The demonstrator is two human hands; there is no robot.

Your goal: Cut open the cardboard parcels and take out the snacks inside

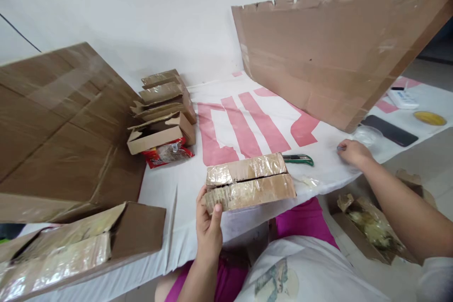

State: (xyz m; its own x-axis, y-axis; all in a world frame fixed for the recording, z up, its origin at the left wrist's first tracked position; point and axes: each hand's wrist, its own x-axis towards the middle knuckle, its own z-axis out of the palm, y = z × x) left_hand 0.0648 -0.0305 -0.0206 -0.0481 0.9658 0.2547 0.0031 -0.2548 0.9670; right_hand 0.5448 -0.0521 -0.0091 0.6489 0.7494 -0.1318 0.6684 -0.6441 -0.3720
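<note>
My left hand (209,224) grips the left end of a small cardboard box (249,181) wrapped in clear tape, with a slit along its top seam. It rests at the near edge of the white sheet with red stripes (244,127). My right hand (353,152) lies out to the right on the sheet, fingers closed round a small dark thing I cannot make out. A green utility knife (299,159) lies on the sheet between the box and my right hand.
Opened small boxes (163,111) and a red snack packet (168,153) sit at back left beside a large flattened carton (60,127). Another big cardboard sheet (336,52) leans at back right. A phone (389,130), a remote (402,99) and an open box (371,226) are at right.
</note>
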